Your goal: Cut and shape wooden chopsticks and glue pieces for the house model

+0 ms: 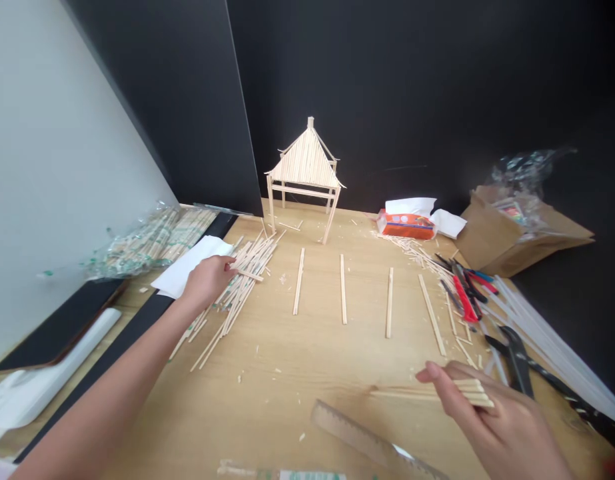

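My left hand [212,275] reaches over a loose pile of thin wooden sticks [244,300] on the left of the table. Its fingers are pinched at one end of a short wooden stick [250,275]. In the lower right, my right hand [492,413] is closed around a small bundle of wooden sticks [470,393], whose far ends point left. Between the hands lie narrow stick strips, among them one strip [298,281], spaced apart in a row. A clear ruler [367,440] rests near the front edge.
A stick-built pavilion model [304,163] with a sloped roof stands at the back. To the right are a tissue pack [407,223], a paper bag [517,230], red-handled pliers [464,297] and clear glue sticks [552,347]. Plastic-wrapped sticks [152,243] lie left.
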The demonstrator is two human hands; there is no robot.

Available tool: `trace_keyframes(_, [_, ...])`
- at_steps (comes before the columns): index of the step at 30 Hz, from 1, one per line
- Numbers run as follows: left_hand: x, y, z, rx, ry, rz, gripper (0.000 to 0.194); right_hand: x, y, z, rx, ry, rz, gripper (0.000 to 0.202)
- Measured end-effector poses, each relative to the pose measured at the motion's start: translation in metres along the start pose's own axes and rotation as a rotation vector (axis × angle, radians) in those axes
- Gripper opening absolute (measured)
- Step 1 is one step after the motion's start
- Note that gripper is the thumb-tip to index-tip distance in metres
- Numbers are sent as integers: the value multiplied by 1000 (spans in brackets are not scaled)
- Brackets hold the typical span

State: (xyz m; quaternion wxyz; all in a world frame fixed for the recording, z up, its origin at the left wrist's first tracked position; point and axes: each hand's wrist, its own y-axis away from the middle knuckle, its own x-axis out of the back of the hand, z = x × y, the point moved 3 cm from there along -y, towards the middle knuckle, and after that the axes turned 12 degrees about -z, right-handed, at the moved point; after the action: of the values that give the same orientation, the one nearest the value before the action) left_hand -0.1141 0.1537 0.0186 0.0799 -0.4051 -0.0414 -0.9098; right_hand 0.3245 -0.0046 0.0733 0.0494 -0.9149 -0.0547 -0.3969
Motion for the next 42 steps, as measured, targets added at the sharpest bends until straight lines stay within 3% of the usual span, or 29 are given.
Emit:
trace_keyframes(4, [-3, 0, 7, -12, 103, 21, 26, -10, -11, -9, 42, 84, -112, 27])
trace_keyframes(6, [-10, 15, 26, -61, 168, 12, 32, -12, -17, -16, 13, 33, -148, 31])
trace_keyframes(8, [-24, 41, 55, -121, 242, -69, 26, -19, -26, -24, 1, -97, -233, 34])
trace_keyframes(9, [-34, 57, 71, -145, 299, -166, 21, -24, -32, -28, 11, -180, -296, 35])
trace_keyframes(11, [-62, 95, 101, -95, 563, -599, 19, -37, -43, -36, 41, -352, -430, 38])
trace_keyframes(13, [-86, 133, 127, -95, 712, -927, 22, -50, -53, -41, 65, -523, -516, 38])
trace_keyframes(14, [-96, 148, 136, -120, 766, -1065, 22, -56, -57, -41, 66, -596, -537, 39])
trace_keyframes(16, [-111, 166, 142, -49, 872, -1179, 18, -66, -63, -37, 48, -711, -554, 39])
trace_keyframes(19, [-125, 171, 136, 99, 925, -1177, 18, -78, -65, -26, 2, -795, -535, 37])
trace_keyframes(22, [-130, 165, 130, 119, 928, -1125, 18, -84, -64, -18, -40, -860, -496, 29])
trace_keyframes(25, [-129, 160, 127, 51, 878, -1017, 17, -82, -63, -22, 7, -833, -411, 23])
trace_keyframes(28, [-126, 159, 127, -56, 777, -906, 16, -72, -60, -38, 133, -657, -324, 17])
trace_keyframes(33, [-124, 159, 124, -152, 753, -746, 15, -62, -53, -54, 236, -459, -303, 16])
trace_keyframes(42, [-136, 153, 117, -203, 773, -770, 14, -75, -60, -39, 243, -424, -295, 16])
